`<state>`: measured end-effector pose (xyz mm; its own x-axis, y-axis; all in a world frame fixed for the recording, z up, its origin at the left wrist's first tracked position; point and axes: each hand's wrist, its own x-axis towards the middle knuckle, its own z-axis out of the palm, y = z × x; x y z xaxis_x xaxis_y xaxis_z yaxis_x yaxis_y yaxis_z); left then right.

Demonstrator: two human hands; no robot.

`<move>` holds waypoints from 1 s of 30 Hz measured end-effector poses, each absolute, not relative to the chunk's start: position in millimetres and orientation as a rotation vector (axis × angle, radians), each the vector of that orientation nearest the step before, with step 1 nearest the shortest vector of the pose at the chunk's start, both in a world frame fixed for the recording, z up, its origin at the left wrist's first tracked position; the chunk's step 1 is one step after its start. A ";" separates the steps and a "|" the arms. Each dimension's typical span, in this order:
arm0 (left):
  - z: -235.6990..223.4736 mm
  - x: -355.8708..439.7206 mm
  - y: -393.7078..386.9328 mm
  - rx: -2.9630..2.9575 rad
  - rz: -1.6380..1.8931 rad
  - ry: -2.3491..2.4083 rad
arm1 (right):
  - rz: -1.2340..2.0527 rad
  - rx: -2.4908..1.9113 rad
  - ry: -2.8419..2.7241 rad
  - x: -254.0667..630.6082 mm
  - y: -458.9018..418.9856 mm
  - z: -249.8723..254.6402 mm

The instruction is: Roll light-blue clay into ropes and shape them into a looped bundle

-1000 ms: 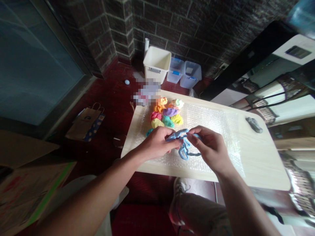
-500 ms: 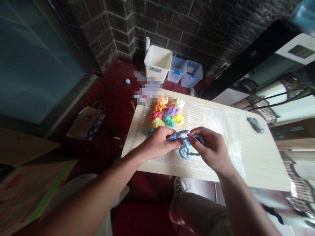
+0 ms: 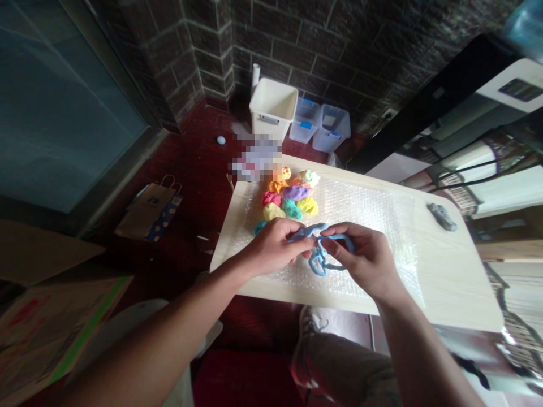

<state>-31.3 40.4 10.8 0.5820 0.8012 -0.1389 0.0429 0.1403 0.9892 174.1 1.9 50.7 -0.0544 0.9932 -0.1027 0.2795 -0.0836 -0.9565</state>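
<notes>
A light-blue, soft-looking looped strand is held between both hands above the table. My left hand pinches its left part between thumb and fingers. Close by on the right, my right hand grips another part with thumb and forefinger, its fingertips nearly meeting the left ones. Loose loops of the strand hang below the fingers, and its exact material is unclear. Beyond my left hand lie several colourful crumpled lumps, among them a purple one, a green one and a pale yellow one.
Bubble wrap covers much of the pale wooden table. A grey crumpled lump lies at the right end. Behind stand a cream bin and clear boxes. A paper bag rests on the floor, left.
My right fingertips have shifted slightly left, closer to my left fingers on the blue strand. Both hands keep their hold. The lumps on the table stay where they were.
</notes>
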 end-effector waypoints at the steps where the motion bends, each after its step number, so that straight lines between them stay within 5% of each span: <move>1: 11.1 -31.0 40.5 1.314 0.645 0.802 | 1.192 -1.452 -1.413 174.3 1.6 50.8; 17: 14.9 -30.4 40.0 1.208 0.632 0.734 | 1.281 -1.290 -1.478 174.2 -0.2 52.0; 30: 21.3 -34.4 41.0 1.373 0.548 0.799 | 0.800 -1.352 -1.987 174.8 0.7 61.6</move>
<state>-34.4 41.0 21.3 0.6313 0.7552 -0.1765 0.1066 0.1409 0.9843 174.8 0.7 61.6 -0.3015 0.9429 0.1417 0.5819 0.2997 -0.7560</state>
